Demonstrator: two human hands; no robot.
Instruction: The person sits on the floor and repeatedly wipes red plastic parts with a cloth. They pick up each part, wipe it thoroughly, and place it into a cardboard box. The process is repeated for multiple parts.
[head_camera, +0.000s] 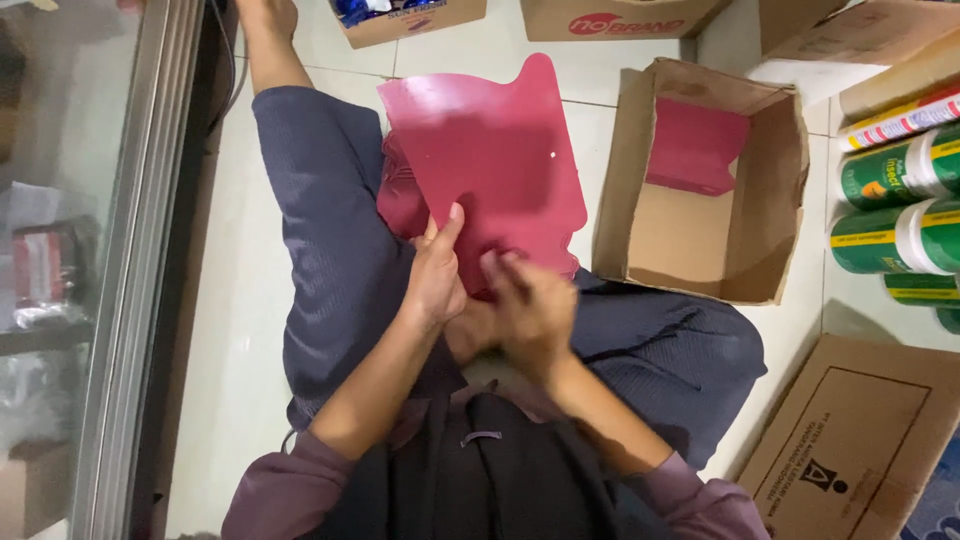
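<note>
seen from the head camera, a person sits cross-legged on a pale tiled floor (250, 330), dark blue trousers spread to either side, with a dark red shaped sheet (495, 150) lying over the lap and tilted up toward the far knee. the left hand (435, 275) grips the sheet's near left edge, thumb raised against the red surface and fingers curled behind it. the right hand (530, 310) is blurred at the sheet's lower edge, fingers bent and touching the material; whether it pinches the sheet or only presses on it cannot be told. beneath the top sheet, more red pieces (400, 195) of the same colour show at its left side, resting on the lap. just to the right of the knee stands an open cardboard box (770, 230) with one red sheet (695, 145) leaning against its far inner wall. farther right, green and white cans (900, 205) lie on their sides in a row, and a flat cardboard carton (860, 440) rests near the lower right corner. more cartons (610, 18) line the top edge of the view. along the left runs a metal door rail (140, 270) with glass beside it.
</note>
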